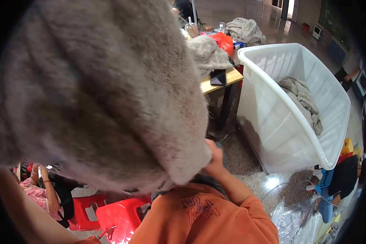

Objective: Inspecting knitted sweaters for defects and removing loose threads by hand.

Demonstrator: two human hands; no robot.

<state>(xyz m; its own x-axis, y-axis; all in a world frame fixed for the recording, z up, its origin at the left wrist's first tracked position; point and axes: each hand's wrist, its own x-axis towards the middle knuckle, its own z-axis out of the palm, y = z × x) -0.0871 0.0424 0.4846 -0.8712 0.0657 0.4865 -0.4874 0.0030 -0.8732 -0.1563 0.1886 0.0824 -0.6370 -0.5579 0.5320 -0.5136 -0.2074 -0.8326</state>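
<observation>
because the grey plush fabric [110,97] hangs bulky and close, blocking much of the view, a loose fold could sweep the flat black item [218,77] off the bench [234,77]; right hand [215,156] low, elbow bent, fingers closed on the fabric's lower right edge; left forearm [22,209] at far left, left hand hidden (can't tell its grip)

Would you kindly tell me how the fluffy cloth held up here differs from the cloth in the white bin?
The held cloth hangs spread out with the right hand at its edge; the binned cloth lies crumpled in the white bin. The held cloth fills much of the view; the binned cloth, farther off, looks smaller. Both are greyish.
</observation>
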